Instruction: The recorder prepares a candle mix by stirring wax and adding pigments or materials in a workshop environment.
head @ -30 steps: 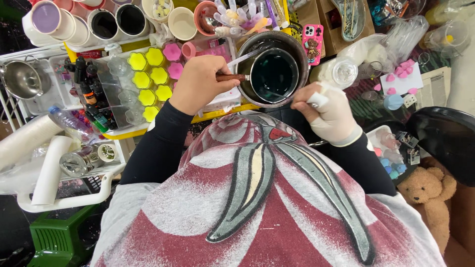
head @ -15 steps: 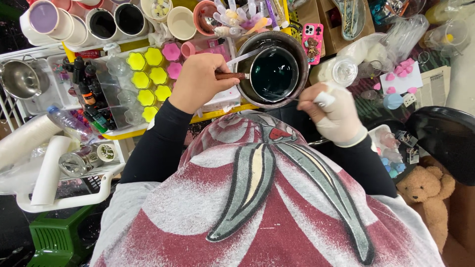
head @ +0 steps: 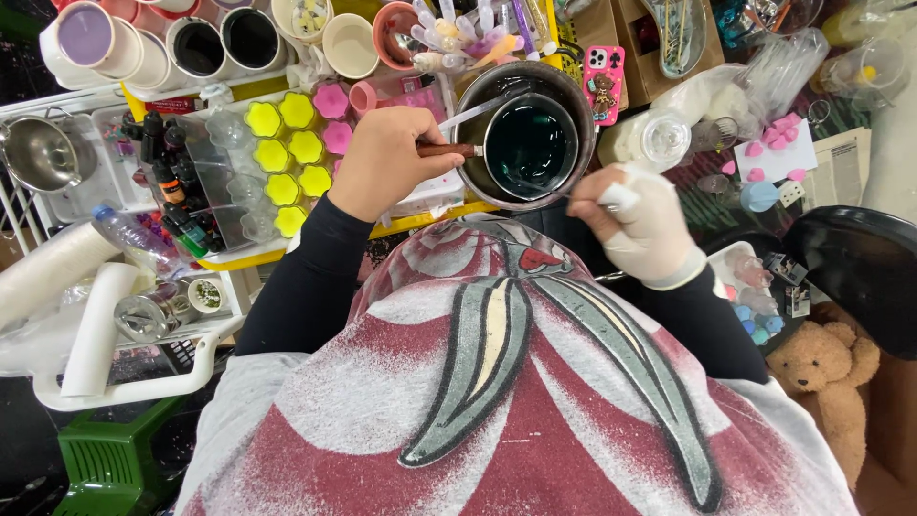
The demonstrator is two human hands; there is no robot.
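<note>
Fingers of my left hand (head: pixel 387 162) are clamping the small pan's wooden handle (head: pixel 449 150) over the larger pot (head: pixel 564 91) while my gloved right hand (head: pixel 642 225) is pinching a thin stirrer, so I'm keeping the dark green liquid (head: pixel 530 145) level.

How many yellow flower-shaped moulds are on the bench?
6, clustered left of the bare hand: two on top, two in the middle, two below. A seventh may be partly hidden.

Left hand (head: pixel 387 162), bare, grips the wooden handle (head: pixel 447 150) of a small pan (head: pixel 531 145) holding dark green liquid, set inside a larger metal pot (head: pixel 478 177). Right hand (head: pixel 642 225), in a white glove, holds a thin stick (head: pixel 571 198) at the pan's rim. Yellow and pink flower moulds (head: pixel 287 153) lie left of the left hand.
</note>
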